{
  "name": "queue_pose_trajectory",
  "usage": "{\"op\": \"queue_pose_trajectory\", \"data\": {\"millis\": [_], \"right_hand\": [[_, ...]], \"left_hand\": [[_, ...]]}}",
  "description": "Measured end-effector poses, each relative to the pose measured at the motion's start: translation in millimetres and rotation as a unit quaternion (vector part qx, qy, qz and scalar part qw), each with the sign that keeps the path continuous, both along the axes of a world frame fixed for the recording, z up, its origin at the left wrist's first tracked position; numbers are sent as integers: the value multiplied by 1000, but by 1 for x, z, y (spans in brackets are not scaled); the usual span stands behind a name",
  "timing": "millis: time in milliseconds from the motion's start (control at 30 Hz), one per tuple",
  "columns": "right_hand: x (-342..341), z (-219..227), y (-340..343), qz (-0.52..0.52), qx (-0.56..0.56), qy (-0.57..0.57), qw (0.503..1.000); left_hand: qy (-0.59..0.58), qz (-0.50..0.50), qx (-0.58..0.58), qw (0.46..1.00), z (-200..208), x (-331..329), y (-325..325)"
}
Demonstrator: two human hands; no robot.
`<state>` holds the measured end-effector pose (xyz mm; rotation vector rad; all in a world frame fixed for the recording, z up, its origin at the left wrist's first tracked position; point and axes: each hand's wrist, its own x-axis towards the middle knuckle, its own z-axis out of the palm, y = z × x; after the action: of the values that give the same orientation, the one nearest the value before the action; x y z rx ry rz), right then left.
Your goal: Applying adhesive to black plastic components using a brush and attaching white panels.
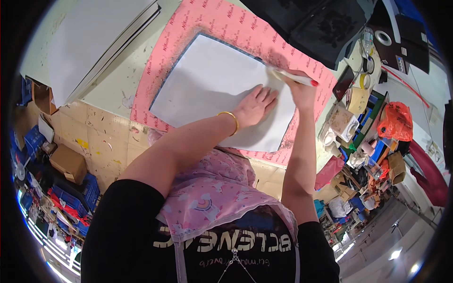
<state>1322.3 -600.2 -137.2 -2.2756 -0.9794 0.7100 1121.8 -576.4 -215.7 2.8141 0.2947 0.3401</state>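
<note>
A white rectangular sheet (207, 80) with a dark edge along its far and left sides lies on pink printed paper (160, 61). My left hand (257, 104) rests flat on the sheet, fingers spread, with a gold bangle (236, 123) at the wrist. At the sheet's far right corner, my right hand (302, 92) is closed round a white-handled brush (297, 77). Its pale yellowish end meets the sheet's edge; the exact contact is too small to tell. Dark smudges mark the pink paper around the sheet.
Large white sheets (96, 40) are stacked at the left of the pale table. Black sheet material (316, 23) lies at the far right. Rolls of tape (364, 81), a dark phone (343, 83) and a white container (347, 126) crowd the right side. Cardboard boxes (68, 162) stand lower left.
</note>
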Motion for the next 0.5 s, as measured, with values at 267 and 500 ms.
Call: {"op": "queue_pose_trajectory", "data": {"millis": [267, 500], "right_hand": [[35, 19, -45, -86, -20, -34, 995], [25, -6, -72, -122, -36, -110, 986]], "left_hand": [[117, -11, 93, 989, 7, 27, -51], [132, -75, 14, 988, 2, 34, -74]]}}
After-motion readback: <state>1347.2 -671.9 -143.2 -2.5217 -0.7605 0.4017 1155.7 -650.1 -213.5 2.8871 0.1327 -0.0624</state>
